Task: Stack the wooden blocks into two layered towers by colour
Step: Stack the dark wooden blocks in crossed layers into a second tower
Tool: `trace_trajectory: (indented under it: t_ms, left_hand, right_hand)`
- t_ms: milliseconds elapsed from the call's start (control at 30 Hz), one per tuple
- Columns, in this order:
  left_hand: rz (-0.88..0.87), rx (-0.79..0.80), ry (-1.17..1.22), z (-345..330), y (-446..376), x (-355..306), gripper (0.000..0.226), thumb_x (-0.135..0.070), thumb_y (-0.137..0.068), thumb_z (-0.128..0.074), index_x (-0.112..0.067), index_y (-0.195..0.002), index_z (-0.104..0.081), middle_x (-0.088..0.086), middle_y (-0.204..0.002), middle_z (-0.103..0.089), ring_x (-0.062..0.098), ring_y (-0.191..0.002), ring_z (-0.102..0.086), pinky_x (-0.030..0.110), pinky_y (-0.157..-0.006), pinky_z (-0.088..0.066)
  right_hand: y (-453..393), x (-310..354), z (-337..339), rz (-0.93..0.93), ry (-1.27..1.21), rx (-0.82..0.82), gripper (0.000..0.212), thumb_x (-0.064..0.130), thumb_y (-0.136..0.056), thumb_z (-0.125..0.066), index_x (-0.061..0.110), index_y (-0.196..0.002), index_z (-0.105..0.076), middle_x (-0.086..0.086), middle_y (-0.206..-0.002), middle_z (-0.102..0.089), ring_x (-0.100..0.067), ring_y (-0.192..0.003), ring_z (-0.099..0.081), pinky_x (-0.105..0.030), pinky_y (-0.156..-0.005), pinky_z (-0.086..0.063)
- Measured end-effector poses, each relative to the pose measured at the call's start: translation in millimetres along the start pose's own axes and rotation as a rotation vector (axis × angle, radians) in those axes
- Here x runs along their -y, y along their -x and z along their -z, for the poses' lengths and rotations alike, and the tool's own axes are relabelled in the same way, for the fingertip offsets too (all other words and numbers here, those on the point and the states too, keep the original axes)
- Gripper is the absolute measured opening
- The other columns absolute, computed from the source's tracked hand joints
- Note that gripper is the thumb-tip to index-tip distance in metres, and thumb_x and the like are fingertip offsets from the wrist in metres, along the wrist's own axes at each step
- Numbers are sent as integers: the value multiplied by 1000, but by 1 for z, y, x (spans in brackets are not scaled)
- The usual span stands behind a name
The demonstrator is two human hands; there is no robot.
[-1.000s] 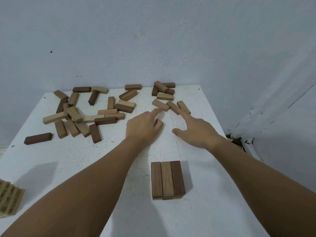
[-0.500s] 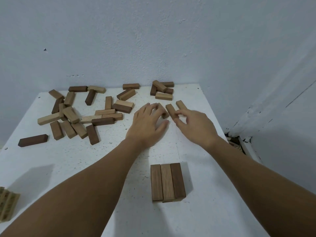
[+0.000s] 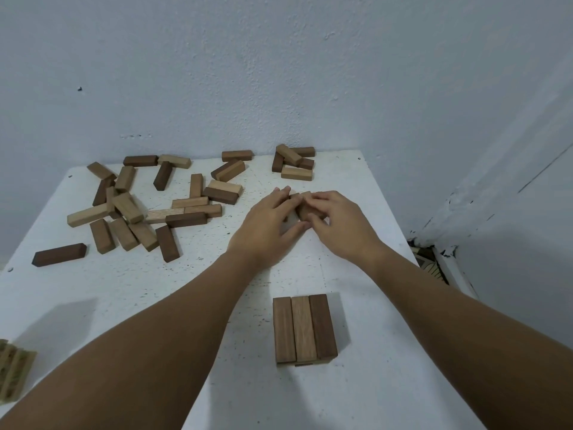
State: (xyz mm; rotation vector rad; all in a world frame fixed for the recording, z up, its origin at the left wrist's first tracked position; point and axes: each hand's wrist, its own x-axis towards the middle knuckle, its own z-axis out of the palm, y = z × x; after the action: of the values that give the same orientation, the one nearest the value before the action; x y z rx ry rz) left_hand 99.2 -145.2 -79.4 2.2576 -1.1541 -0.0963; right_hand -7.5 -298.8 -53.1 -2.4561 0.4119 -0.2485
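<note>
Blocks (image 3: 148,209) lie scattered across the far left of the white table (image 3: 93,290), then the left hand (image 3: 266,225) and right hand (image 3: 338,225) meet, fingers curled around a few brown blocks (image 3: 302,209), while 3 stacked blocks (image 3: 304,328) sit nearer me.

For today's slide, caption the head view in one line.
Both hands gather brown blocks beyond a started brown tower on the white table.

Both hands mostly hide the brown wooden blocks (image 3: 300,209) gathered between them; the pale slatted wooden piece (image 3: 12,372) is cut off at the left edge.
</note>
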Motion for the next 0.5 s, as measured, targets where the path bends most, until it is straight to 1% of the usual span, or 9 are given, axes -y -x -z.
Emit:
trace_trajectory:
  t_ms: [33,100,133,233,300,367,400,467,500]
  left_hand:
    - [16,15,21,1,0,-1,63,-51,-102,-56,-24,-157,-43,1,-167,-33,16,-157,-21,40,-127,-24]
    - [33,35,33,2,1,-2,61,-47,-104,-55,-23,-158,-40,0,-169,-29,13,-158,-16,39,-128,-22]
    - [34,39,28,3,1,-3,60,-47,-105,-53,-23,-159,-39,-1,-169,-27,13,-158,-15,39,-127,-23]
    - [43,65,-3,5,0,-5,59,-46,-106,-50,-24,-160,-37,-1,-169,-25,14,-158,-14,40,-126,-26]
    - [48,75,-9,6,1,-6,57,-45,-107,-49,-25,-159,-37,-2,-169,-26,15,-158,-15,43,-125,-28]
    - [56,70,10,8,2,-7,55,-41,-107,-50,-24,-158,-39,-2,-167,-29,16,-157,-19,45,-124,-30]
    - [58,73,20,10,3,-8,54,-38,-107,-51,-24,-158,-40,-1,-167,-30,17,-157,-20,44,-124,-30]
    - [62,98,29,15,5,-10,51,-32,-107,-53,-24,-157,-43,-1,-166,-32,17,-156,-23,41,-124,-29]
    - [70,113,41,19,5,-11,50,-30,-107,-54,-24,-156,-45,-1,-165,-34,16,-155,-24,38,-125,-28]
  right_hand:
    - [0,-1,-2,20,16,17,43,24,-107,-53,26,-150,-54,3,-160,-44,-14,-142,-45,-22,-113,-35]
    - [0,-2,-5,40,44,52,43,25,-109,-48,26,-153,-49,5,-165,-35,-12,-150,-35,-25,-121,-29]
    - [1,-2,-5,38,58,65,44,26,-110,-46,26,-154,-47,6,-165,-33,-12,-151,-33,-26,-123,-28]
    - [-1,0,-6,19,108,90,44,27,-111,-43,27,-155,-46,8,-165,-32,-14,-151,-33,-31,-122,-31]
    - [-2,3,-4,11,125,101,43,27,-111,-43,27,-154,-47,7,-165,-33,-15,-150,-36,-30,-120,-32]
    - [-2,7,-2,14,151,116,42,26,-111,-44,25,-153,-49,3,-163,-38,-19,-146,-42,-30,-117,-36]
    - [-2,10,0,15,166,132,41,25,-110,-45,25,-151,-52,0,-160,-45,-21,-142,-48,-32,-114,-39]
    - [-2,14,8,0,137,166,36,26,-109,-49,25,-143,-62,-5,-146,-61,-24,-130,-57,-37,-107,-45]
    - [-1,16,11,-6,94,177,33,26,-108,-52,25,-138,-67,-6,-138,-66,-23,-125,-60,-38,-104,-47]
